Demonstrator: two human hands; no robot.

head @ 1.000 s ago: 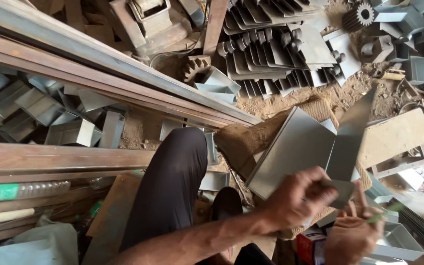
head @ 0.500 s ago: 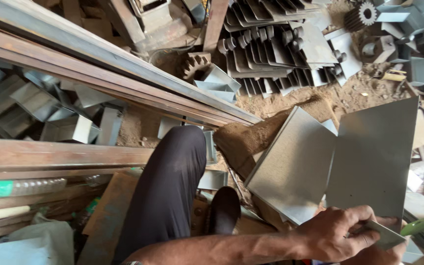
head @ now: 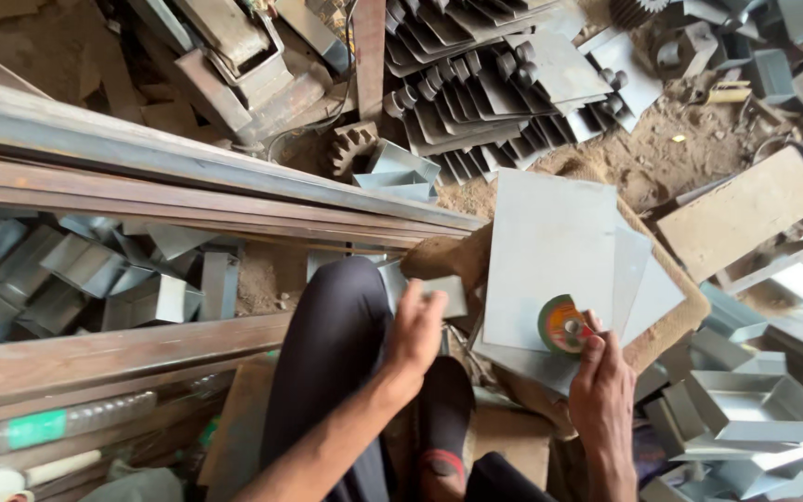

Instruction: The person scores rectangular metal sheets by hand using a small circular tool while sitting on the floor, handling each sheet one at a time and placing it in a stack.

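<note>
Gripping a small green-and-orange disc [head: 562,324] between its fingertips, the right hand [head: 603,390] presses it onto the top flat grey metal sheet [head: 550,251] at centre right of the frame, while the left hand [head: 417,327], fingers curled closed, holds a small bent metal piece [head: 446,296] just left of the stack. The stack sits on a sandy mound, so I judge it could slide if pressed unevenly, and the sheet edges could cut a finger. I count about three sheets fanned in the stack, one disc, two hands, two long rusty steel beams [head: 188,177] crossing the left, and many folded metal boxes [head: 755,409], too many to count.
</note>
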